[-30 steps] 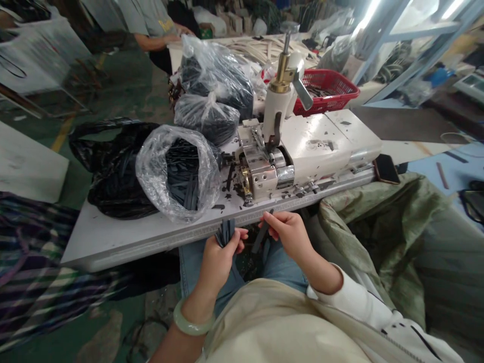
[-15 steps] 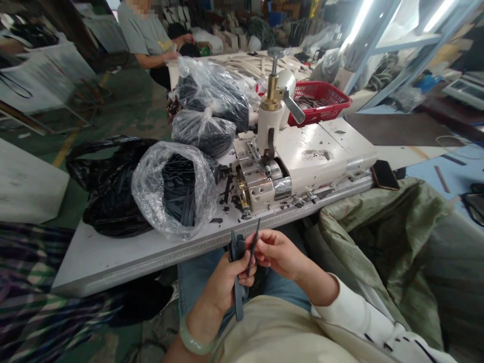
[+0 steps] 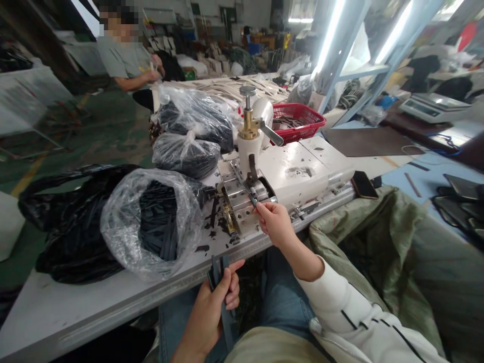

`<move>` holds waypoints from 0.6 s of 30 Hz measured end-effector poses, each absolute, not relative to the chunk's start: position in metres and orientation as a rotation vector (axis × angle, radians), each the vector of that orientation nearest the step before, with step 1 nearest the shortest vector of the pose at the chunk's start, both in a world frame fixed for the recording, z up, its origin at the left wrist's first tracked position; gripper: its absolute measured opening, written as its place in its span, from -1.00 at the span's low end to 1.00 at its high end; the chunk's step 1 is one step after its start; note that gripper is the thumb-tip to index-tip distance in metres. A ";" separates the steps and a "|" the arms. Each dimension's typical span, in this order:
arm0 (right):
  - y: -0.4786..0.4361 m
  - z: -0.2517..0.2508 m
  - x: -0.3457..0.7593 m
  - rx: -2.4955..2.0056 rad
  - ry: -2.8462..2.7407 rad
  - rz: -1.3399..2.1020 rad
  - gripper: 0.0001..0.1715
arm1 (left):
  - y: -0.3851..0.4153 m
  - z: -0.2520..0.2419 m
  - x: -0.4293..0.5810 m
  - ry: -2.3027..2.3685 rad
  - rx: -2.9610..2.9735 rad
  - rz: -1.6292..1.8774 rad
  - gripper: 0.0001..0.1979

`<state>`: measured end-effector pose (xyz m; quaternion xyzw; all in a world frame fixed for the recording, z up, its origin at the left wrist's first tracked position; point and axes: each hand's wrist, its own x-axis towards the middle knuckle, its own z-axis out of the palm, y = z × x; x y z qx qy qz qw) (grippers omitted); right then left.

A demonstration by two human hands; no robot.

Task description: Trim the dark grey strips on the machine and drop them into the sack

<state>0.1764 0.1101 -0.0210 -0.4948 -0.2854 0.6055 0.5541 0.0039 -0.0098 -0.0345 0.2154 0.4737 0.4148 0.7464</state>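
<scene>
While the right hand (image 3: pixel 276 224) pinches a single dark strip (image 3: pixel 251 199) between thumb and fingers, its grip is firmly closed, and the strip reaches onto the steel plate (image 3: pixel 234 189) of a white skiving machine (image 3: pixel 295 171). The left hand (image 3: pixel 212 315) is held lower, just past the front edge of the desk (image 3: pixel 75 315) and above the person's jeans (image 3: pixel 287 297). Its grip is closed around a bundle of strips (image 3: pixel 215 275), whose ends stick out above and below the fingers.

Dark scraps (image 3: pixel 212 217) lie on the desk beside the machine. To the left of the scraps stands an open clear bag (image 3: pixel 121 237) filled with strips, with a black bag (image 3: pixel 71 237) touching it on its far side. Two tied clear bags (image 3: pixel 189 156) sit beyond. A red basket (image 3: pixel 298 121) lies behind the machine, and a phone (image 3: pixel 363 184) rests at the desk's right edge, beside a green sack (image 3: pixel 359 252). A co-worker (image 3: pixel 124 63) sits at the far end of a long table (image 3: pixel 227 85), and a scale (image 3: pixel 434 105) stands on a bench at upper right.
</scene>
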 end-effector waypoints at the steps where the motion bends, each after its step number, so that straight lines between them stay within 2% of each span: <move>1: 0.112 -0.021 0.174 -1.178 -0.646 1.423 -0.66 | -0.010 -0.035 0.003 1.044 0.463 0.902 -0.66; 9: 0.108 -0.019 0.162 -1.134 -0.474 1.345 -0.75 | -0.008 -0.034 0.000 1.086 0.436 0.879 -0.66; 18: 0.111 -0.018 0.164 -1.100 -0.446 1.226 -0.70 | -0.008 -0.032 0.002 1.061 0.412 0.884 -0.67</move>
